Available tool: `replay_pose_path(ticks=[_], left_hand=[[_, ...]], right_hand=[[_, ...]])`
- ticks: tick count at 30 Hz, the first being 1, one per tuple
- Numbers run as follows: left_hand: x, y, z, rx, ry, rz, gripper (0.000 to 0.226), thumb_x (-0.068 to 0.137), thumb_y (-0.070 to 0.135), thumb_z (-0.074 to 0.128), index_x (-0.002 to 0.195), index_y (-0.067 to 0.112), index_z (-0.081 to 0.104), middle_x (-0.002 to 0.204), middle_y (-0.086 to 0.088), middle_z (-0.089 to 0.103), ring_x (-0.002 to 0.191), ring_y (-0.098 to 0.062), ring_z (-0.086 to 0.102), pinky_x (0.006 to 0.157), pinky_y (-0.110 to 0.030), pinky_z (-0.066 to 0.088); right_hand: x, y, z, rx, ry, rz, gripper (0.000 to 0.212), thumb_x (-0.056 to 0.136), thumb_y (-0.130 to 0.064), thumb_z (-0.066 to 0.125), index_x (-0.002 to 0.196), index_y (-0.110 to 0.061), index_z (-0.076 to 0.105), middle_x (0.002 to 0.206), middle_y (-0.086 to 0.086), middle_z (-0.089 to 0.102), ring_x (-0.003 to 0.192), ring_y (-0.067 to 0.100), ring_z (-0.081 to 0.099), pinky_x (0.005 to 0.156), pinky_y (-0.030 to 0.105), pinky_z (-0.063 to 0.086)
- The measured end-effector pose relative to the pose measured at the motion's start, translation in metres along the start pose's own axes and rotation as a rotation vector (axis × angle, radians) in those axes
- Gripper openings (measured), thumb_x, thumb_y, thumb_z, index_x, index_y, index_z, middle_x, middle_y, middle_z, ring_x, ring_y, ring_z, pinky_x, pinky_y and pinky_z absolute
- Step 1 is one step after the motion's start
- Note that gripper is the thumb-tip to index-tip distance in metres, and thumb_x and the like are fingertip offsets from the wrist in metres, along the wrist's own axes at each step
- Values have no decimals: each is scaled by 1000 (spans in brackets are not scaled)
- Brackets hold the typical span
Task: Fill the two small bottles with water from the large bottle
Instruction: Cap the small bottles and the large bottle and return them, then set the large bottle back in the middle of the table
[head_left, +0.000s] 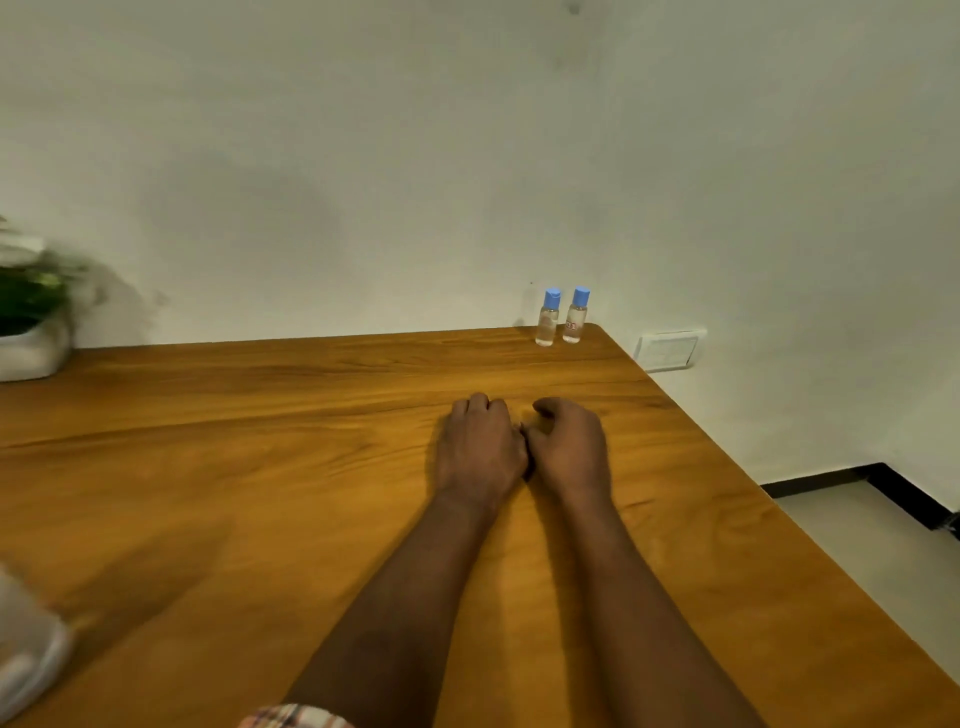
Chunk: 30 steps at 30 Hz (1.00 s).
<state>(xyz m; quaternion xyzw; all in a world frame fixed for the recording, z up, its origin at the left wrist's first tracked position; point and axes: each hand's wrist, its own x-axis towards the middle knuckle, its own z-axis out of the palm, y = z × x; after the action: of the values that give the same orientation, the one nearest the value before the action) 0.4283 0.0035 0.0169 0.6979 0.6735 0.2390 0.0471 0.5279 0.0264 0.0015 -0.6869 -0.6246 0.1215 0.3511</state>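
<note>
Two small clear bottles with blue caps stand upright side by side at the table's far right corner, the left small bottle (548, 318) and the right small bottle (576, 316), both capped. My left hand (478, 447) and my right hand (569, 447) rest next to each other on the wooden table (260, 467), well short of the bottles, with fingers curled under and nothing held. A blurred clear plastic shape (26, 644) at the left edge may be the large bottle; I cannot tell for sure.
A potted green plant in a white pot (28, 332) stands at the far left by the wall. A white wall socket (667, 351) sits beyond the table's right corner. The table's right edge drops to a pale floor (883, 545).
</note>
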Motion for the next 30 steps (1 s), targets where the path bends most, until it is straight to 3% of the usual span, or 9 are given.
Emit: replay_pose_path(ticks=[4, 11, 15, 19, 22, 26, 30], left_hand=[[-91, -29, -36, 48, 81, 14, 34, 100, 33, 37, 121, 13, 55, 123, -6, 55, 114, -22, 47, 96, -34, 40], [-125, -37, -49, -86, 152, -56, 30, 101, 29, 39, 119, 14, 57, 120, -3, 58, 111, -19, 50, 90, -30, 41], [-185, -72, -77, -174, 261, -186, 30, 101, 28, 40, 116, 15, 62, 112, -2, 62, 107, -18, 53, 86, -28, 41], [-227, -102, -102, -207, 329, -312, 22, 95, 24, 47, 105, 16, 65, 98, -1, 62, 96, -19, 56, 72, -27, 38], [-252, -124, -122, -222, 377, -387, 22, 92, 22, 52, 108, 16, 66, 98, -2, 63, 94, -20, 58, 73, -30, 44], [-279, -156, -144, -233, 441, -487, 17, 89, 24, 56, 97, 13, 67, 89, -3, 62, 86, -21, 59, 67, -30, 40], [-293, -182, -160, -259, 485, -583, 27, 88, 24, 60, 109, 9, 68, 104, -9, 68, 96, -25, 62, 78, -36, 47]], right_hand=[[-98, -38, -8, 98, -39, -50, 38, 88, -20, 66, 125, -11, 63, 124, 5, 67, 115, 18, 61, 95, 25, 45], [-125, -49, -2, 295, -9, 25, 37, 85, -20, 70, 121, -11, 66, 115, 4, 71, 105, 13, 65, 87, 23, 50], [-178, -91, 14, 411, -105, 4, 41, 82, -24, 74, 121, -13, 66, 108, 3, 72, 100, 13, 66, 84, 23, 50], [-214, -131, 30, 472, -192, -39, 44, 81, -27, 74, 122, -15, 65, 109, 3, 72, 100, 12, 66, 87, 27, 53], [-237, -159, 43, 511, -287, -99, 47, 80, -23, 73, 125, -16, 63, 115, 4, 70, 106, 12, 64, 91, 28, 53], [-262, -192, 60, 526, -398, -160, 64, 77, -20, 77, 136, -18, 53, 127, 2, 64, 115, 14, 60, 94, 27, 50], [-274, -213, 74, 501, -428, -176, 90, 74, -27, 82, 149, -21, 33, 143, 3, 51, 129, 18, 50, 101, 32, 47]])
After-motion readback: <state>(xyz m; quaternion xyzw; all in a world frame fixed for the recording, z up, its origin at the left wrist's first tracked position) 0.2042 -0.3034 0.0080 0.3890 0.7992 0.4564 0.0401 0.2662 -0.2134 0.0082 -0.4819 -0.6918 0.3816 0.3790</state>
